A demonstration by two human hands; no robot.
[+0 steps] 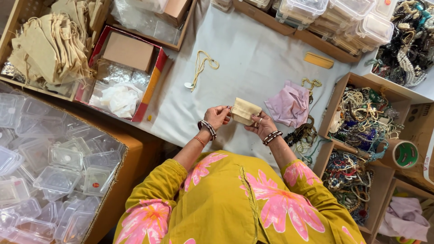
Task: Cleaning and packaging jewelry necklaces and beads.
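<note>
Single overhead view, facing straight down

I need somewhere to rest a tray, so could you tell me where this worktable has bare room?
The pale grey tablecloth lies bare between the loose cream cord and the flat yellow block. A smaller patch lies left of the small beige cloth pouch, beside the red-rimmed cardboard box. The right side is crowded with cardboard trays of beaded jewellery.

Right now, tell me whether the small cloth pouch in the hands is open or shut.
Cannot tell: the beige pouch is gripped by left hand and right hand, its mouth not visible.
</note>
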